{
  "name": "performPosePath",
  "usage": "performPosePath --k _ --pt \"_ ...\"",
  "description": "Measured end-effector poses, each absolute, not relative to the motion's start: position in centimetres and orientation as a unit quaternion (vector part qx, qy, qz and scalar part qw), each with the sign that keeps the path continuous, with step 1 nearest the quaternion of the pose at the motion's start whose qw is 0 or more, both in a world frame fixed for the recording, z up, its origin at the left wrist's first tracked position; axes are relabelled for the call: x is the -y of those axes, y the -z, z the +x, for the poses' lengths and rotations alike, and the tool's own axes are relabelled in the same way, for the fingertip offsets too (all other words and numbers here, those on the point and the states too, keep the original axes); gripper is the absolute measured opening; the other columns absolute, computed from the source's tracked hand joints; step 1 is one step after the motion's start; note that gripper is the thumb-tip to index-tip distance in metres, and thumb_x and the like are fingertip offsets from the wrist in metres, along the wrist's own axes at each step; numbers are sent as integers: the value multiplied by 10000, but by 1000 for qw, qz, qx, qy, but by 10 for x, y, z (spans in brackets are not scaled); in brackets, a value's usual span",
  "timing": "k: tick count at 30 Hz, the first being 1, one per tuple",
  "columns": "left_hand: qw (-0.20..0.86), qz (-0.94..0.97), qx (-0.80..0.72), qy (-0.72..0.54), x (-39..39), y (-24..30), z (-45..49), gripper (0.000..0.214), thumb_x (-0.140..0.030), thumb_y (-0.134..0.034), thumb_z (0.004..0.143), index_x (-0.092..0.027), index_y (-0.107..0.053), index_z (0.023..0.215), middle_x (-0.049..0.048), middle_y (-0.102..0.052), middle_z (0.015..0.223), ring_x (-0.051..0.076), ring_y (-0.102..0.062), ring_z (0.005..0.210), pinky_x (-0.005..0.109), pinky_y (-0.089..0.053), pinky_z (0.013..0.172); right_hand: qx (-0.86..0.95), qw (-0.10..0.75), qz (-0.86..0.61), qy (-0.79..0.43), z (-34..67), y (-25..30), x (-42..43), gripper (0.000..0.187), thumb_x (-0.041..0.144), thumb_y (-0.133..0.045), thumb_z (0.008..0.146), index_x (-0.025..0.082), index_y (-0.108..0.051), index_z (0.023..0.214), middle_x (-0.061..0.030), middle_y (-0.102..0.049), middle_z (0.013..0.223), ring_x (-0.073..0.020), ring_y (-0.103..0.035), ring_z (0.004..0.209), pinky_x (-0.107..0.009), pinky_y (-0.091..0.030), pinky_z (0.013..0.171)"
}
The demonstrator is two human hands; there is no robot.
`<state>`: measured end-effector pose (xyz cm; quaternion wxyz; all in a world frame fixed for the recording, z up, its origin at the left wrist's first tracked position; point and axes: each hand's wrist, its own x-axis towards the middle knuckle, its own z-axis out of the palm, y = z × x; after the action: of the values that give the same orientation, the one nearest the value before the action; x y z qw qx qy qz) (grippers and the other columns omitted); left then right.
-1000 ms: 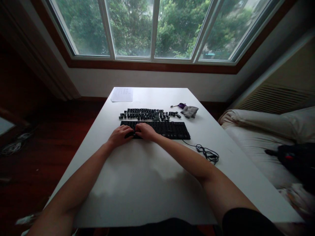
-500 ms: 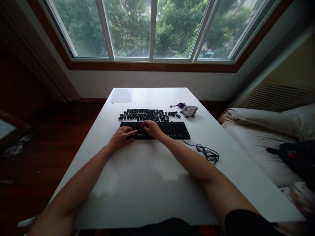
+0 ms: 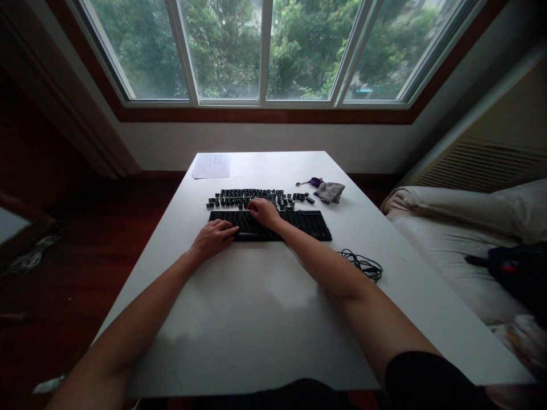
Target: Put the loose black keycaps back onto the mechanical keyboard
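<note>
left hand: flat, fingers loosely spread, on near-left corner of black rectangular plastic keyboard | right hand: curled over keyboard's far edge beside loose black plastic keycaps, pinch impossible to tell | keyboard: toward far edge of white tabletop

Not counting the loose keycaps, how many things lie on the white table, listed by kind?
Keyboard: 1
Sheet of paper: 1
Grey cloth: 1
Purple tool: 1
Black cable: 1
Total: 5
</note>
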<state>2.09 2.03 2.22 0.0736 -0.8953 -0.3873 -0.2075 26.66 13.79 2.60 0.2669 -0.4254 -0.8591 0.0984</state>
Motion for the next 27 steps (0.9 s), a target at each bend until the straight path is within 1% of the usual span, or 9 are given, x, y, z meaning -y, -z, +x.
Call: performPosePath --k 3,8,11,15,19,27 --pt "77 -895 392 198 -20 -23 21 353 -327 -564 993 -284 -642 1334 85 -661 1153 244 -592 1010 422 -497 864 876 232 -418 -61 256 -28 -146 141 185 -606 911 200 -710 1006 -64 -695 993 -197 -604 939 -278 -430 818" --pt "82 -891 399 199 -18 -24 23 311 -316 -560 986 -265 -680 1267 94 -659 1151 250 -580 1010 425 -485 867 907 174 -383 -3 241 -34 -162 177 233 -647 916 207 -700 1083 -86 -678 1101 -228 -566 1067 -297 -434 877" --pt "89 -886 408 202 -16 -23 24 328 -290 -562 968 -250 -664 1277 106 -653 1153 264 -573 1021 439 -485 870 925 146 -350 25 232 -38 -171 217 236 -680 899 195 -697 1111 -106 -666 1127 -246 -556 1090 -318 -435 901" --pt "83 -886 407 207 -15 -22 24 340 -276 -542 963 -237 -645 1286 114 -645 1153 273 -569 1033 453 -488 885 940 102 -321 50 221 -43 -180 232 196 -715 859 174 -712 1090 -136 -662 1125 -272 -565 1080 -339 -436 896" --pt "72 -887 402 215 -15 -23 23 353 -284 -537 962 -235 -631 1298 122 -639 1156 276 -570 1036 462 -491 896 944 82 -316 39 218 -45 -183 217 178 -720 852 172 -730 1068 -140 -667 1115 -275 -574 1084 -338 -435 893" --pt "78 -887 403 211 -16 -22 23 344 -277 -553 955 -235 -625 1289 109 -638 1155 270 -571 1028 448 -487 903 945 83 -316 -8 219 -48 -186 157 168 -709 861 158 -750 1013 -138 -679 1105 -254 -591 1080 -316 -423 922"
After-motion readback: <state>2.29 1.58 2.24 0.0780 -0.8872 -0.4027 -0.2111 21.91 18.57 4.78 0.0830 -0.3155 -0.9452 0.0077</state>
